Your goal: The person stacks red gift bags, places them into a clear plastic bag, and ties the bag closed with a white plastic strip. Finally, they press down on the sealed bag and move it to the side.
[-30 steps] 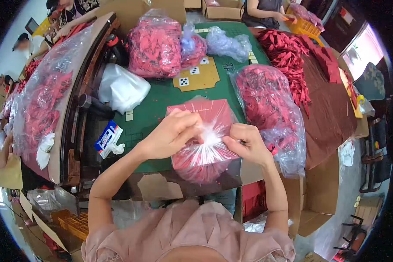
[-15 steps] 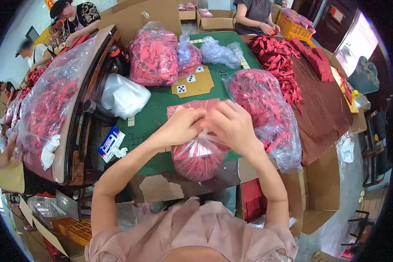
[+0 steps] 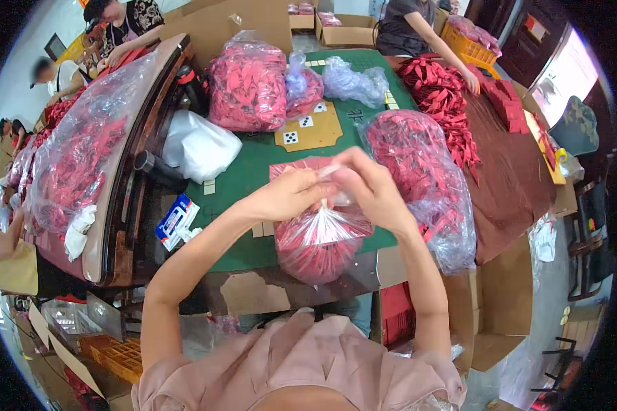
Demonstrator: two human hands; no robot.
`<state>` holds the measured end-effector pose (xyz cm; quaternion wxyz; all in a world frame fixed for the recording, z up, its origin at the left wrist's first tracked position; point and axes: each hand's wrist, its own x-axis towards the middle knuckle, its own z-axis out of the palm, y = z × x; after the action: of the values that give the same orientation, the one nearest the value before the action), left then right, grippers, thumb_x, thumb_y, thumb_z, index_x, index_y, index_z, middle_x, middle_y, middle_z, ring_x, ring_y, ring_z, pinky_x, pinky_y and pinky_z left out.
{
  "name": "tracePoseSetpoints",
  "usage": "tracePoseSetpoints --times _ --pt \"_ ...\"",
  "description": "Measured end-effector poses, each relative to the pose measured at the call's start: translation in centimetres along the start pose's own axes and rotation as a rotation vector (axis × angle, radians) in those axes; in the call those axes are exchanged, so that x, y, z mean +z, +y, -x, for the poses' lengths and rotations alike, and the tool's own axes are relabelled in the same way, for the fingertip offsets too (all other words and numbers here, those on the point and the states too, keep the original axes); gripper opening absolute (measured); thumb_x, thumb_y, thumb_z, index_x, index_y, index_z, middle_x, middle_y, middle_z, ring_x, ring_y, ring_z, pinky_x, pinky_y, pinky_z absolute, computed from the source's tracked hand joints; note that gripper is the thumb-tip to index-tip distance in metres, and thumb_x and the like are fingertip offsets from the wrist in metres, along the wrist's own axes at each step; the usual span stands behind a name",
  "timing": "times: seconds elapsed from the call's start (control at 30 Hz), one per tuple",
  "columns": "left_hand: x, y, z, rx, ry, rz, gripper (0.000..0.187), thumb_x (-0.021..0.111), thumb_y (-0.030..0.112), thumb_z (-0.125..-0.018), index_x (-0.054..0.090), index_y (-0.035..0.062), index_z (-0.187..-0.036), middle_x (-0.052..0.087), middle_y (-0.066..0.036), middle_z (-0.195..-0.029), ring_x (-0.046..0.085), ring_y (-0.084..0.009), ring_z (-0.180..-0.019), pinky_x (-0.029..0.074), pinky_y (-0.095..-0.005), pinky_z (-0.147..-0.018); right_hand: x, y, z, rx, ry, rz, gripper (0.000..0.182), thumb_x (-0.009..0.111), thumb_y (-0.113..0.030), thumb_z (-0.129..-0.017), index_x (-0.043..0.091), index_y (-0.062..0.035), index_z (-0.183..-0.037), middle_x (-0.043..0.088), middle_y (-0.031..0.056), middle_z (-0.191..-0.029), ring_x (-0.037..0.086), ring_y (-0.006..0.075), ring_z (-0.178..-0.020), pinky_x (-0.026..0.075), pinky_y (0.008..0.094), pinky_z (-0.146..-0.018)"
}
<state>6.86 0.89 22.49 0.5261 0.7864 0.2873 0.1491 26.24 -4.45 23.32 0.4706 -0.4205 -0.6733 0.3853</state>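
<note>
A clear plastic bag filled with red pieces sits at the near edge of the green table, its neck gathered into tight pleats. My left hand is closed around the gathered neck from the left. On the other side, my right hand pinches the twisted top of the plastic, fingers bent close to the left hand. Behind the hands lies a flat red sheet or packet, partly covered by them. Exactly how the fingertips grip the plastic is hidden.
Large bags of red pieces stand on the table, one at the back and one at right. At left are a white plastic bag, a dark bottle and a blue-white packet. A co-worker's arm reaches over a brown-covered table.
My hands have shifted on the bag's neck, and the right hand has risen slightly with the plastic top. The co-worker at back right has stretched an arm over the red pieces.
</note>
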Motion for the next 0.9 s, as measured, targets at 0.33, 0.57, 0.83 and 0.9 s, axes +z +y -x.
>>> tracePoseSetpoints --times 0.33,0.57,0.83,0.9 --pt "-2.1 1.1 -0.4 -0.001 -0.255 0.362 0.017 0.061 0.015 -0.092 0.067 -0.0003 -0.093 0.066 0.0 -0.084 0.058 -0.0063 -0.078 0.046 -0.0228 -0.072 1.5 -2.5 3.7 -0.477 0.087 0.652 0.014 0.069 -0.006 -0.075 0.058 -0.0065 -0.083 0.057 0.0079 -0.082 0.06 0.0276 -0.08 0.047 0.0368 -0.073" --pt "-2.2 1.4 0.3 0.036 -0.169 0.245 0.009 0.07 0.004 -0.077 0.069 0.0002 -0.085 0.068 -0.002 -0.08 0.061 -0.007 -0.075 0.049 -0.0238 -0.07 1.1 -2.3 4.1 -0.321 0.013 0.418 0.016 0.07 -0.005 -0.077 0.059 -0.0047 -0.089 0.058 0.0089 -0.084 0.06 0.0249 -0.078 0.047 0.034 -0.072" --pt "-1.1 1.7 1.2 0.228 -0.021 0.072 0.015 0.071 0.001 -0.078 0.059 0.0025 -0.071 0.063 0.0 -0.075 0.058 -0.0061 -0.075 0.047 -0.024 -0.069 0.0 0.1 2.4 -0.213 -0.078 0.263 0.01 0.062 -0.002 -0.082 0.057 0.0006 -0.091 0.056 0.0126 -0.087 0.059 0.0274 -0.078 0.047 0.0336 -0.069" --pt "-0.3 2.2 1.9 0.268 0.078 -0.076 0.012 0.069 0.001 -0.076 0.059 0.0036 -0.071 0.063 -0.002 -0.073 0.06 -0.0104 -0.071 0.047 -0.0268 -0.065 0.1 -0.1 2.5 -0.17 -0.061 0.249 0.012 0.063 -0.002 -0.079 0.057 0.001 -0.09 0.055 0.0135 -0.086 0.058 0.0295 -0.078 0.047 0.0351 -0.069"
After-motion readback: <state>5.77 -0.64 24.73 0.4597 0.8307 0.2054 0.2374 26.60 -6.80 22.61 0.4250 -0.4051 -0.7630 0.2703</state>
